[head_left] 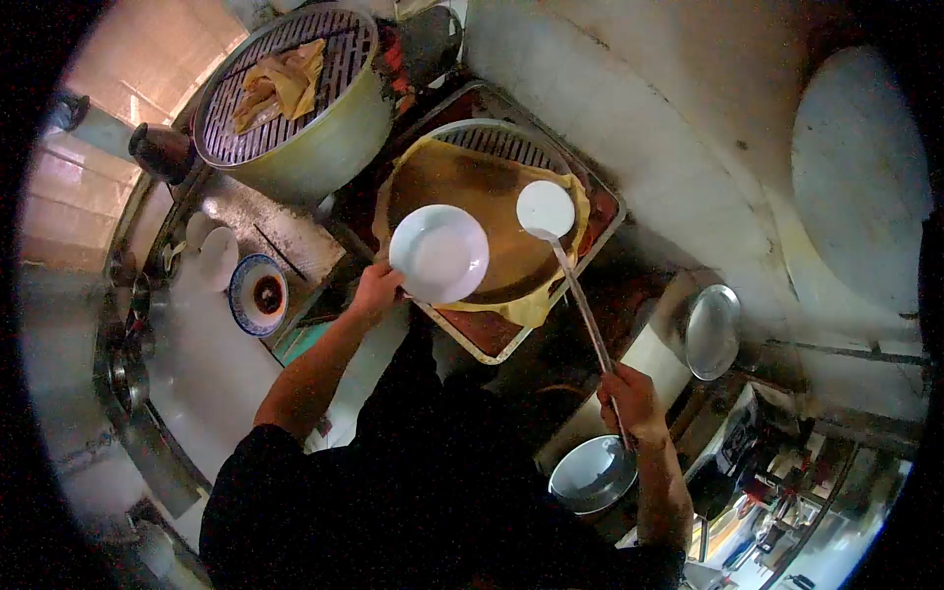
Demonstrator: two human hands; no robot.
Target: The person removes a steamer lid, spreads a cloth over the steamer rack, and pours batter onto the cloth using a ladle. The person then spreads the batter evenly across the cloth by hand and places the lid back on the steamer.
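My left hand [376, 288] grips the rim of a white bowl [440, 254], held over a round steamer [477, 133] lined with yellowish cloth [531, 310]. In my right hand [632, 398] is the long handle of a ladle [546, 208], its round head full of white liquid, to the right of the bowl and above the cloth. A brownish area [501, 251] covers the middle of the cloth. What the bowl holds, if anything, is too unclear to tell.
A slatted steamer [221, 123] with folded cloth [285, 87] stands at upper left. Left of me, a patterned bowl [259, 295] of dark liquid sits beside white dishes [217, 260]. Metal bowls [594, 477] are at lower right, below a white wall [688, 128].
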